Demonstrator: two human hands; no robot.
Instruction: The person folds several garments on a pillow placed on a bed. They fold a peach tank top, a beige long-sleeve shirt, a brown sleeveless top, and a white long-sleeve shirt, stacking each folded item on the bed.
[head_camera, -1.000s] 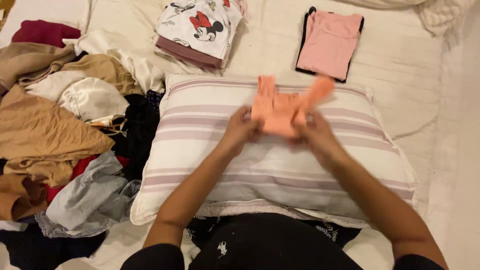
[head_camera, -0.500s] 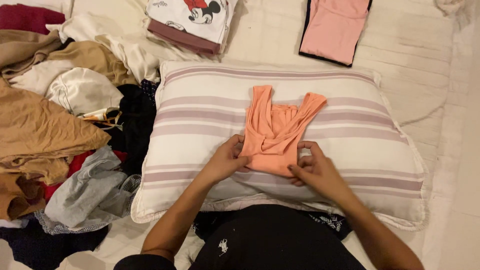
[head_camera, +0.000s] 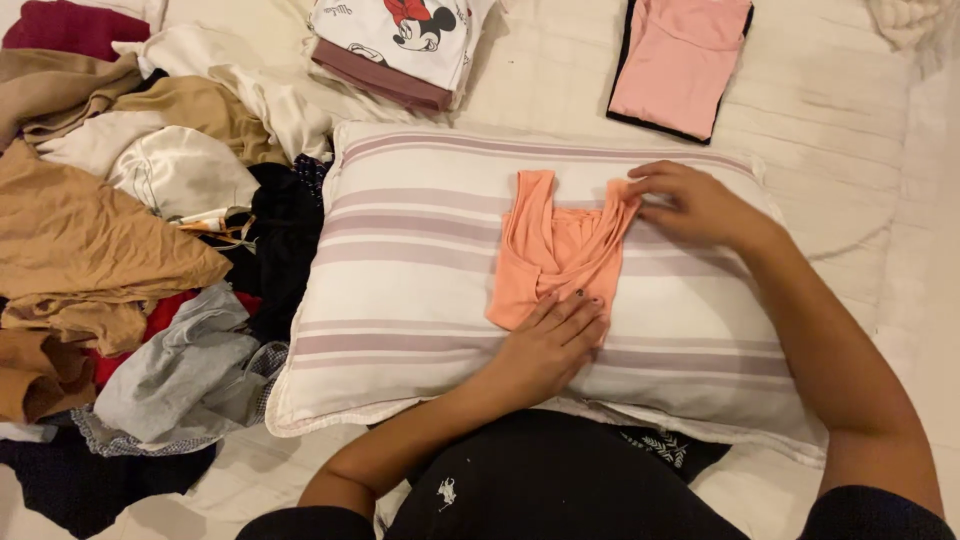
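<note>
Orange tank top lies folded on the middle of a striped pillow, its two straps pointing toward the far edge. The left hand rests flat on the garment's near edge, palm down, fingers straight and close together, their tips pressing the lower hem against the pillow. The right hand reaches across to the right strap, fingers bent and pinched on the strap's end, the thumb tucked beneath.

The pillow, white with mauve stripes, sits on a cream quilted bedspread just in front of the person's lap. Beyond the pillow's far edge lie two folded items: a pink garment with a dark border to the right and a white top with a cartoon mouse print to the left. Left of the pillow spreads a loose heap of unfolded clothes in tan, cream, grey, red, maroon and black, touching the pillow's left side.
</note>
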